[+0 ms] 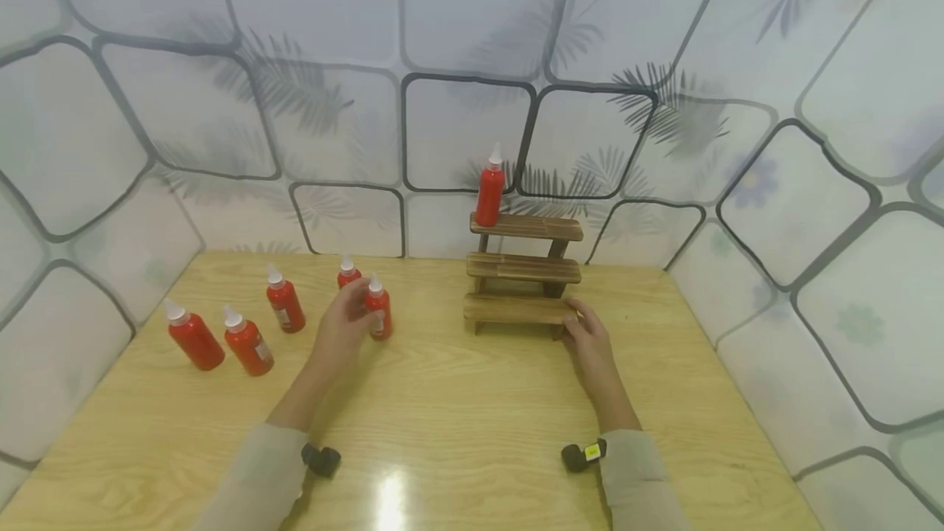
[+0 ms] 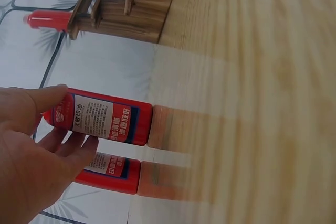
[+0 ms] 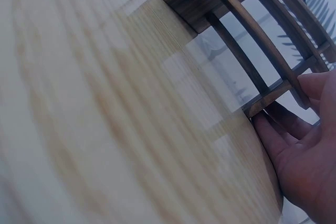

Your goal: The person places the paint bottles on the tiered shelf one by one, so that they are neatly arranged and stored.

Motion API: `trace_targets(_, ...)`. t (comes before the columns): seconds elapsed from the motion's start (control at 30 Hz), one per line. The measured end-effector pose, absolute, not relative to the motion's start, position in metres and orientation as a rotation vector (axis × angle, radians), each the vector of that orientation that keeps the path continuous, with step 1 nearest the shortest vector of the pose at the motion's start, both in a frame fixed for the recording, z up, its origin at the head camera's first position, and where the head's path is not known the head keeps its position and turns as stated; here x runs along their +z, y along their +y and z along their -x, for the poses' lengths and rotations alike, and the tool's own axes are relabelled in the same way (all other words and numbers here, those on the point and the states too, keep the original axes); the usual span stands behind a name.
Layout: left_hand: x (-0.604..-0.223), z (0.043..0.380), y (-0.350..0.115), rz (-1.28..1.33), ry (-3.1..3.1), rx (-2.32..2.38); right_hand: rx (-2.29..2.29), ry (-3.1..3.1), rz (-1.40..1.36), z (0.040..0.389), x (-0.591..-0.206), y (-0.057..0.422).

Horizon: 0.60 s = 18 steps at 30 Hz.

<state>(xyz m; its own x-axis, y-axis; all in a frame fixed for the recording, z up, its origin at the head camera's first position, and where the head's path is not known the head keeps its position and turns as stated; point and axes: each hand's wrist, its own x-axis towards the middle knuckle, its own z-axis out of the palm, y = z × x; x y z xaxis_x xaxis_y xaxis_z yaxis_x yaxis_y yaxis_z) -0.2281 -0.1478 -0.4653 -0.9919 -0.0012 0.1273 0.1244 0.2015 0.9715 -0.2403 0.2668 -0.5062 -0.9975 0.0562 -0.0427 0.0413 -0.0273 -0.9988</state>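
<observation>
At the left are three red bottles (image 1: 251, 347). The left grip (image 1: 341, 330) holds a fourth bottle (image 1: 381, 322) upright on the counter (image 1: 457, 408). The right grip (image 1: 592, 347) holds the wooden steps (image 1: 519, 310) low at the right end. A fifth bottle (image 1: 348, 277) peeks out behind the left grip. Farthest, a last bottle (image 1: 490, 197) stands on the top step (image 1: 544, 228).

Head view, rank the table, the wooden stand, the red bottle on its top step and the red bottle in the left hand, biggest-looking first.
1. Table
2. Wooden stand
3. Unranked: top-step bottle and held bottle; they look close in size, and the left hand partly covers the held one.
</observation>
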Motion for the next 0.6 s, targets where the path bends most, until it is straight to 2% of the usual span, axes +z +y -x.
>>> trace_targets(0.6,-0.451,0.238,-0.134,0.238,-2.322,-1.781,2.210,-2.193,0.129,0.241,-0.505,0.266)
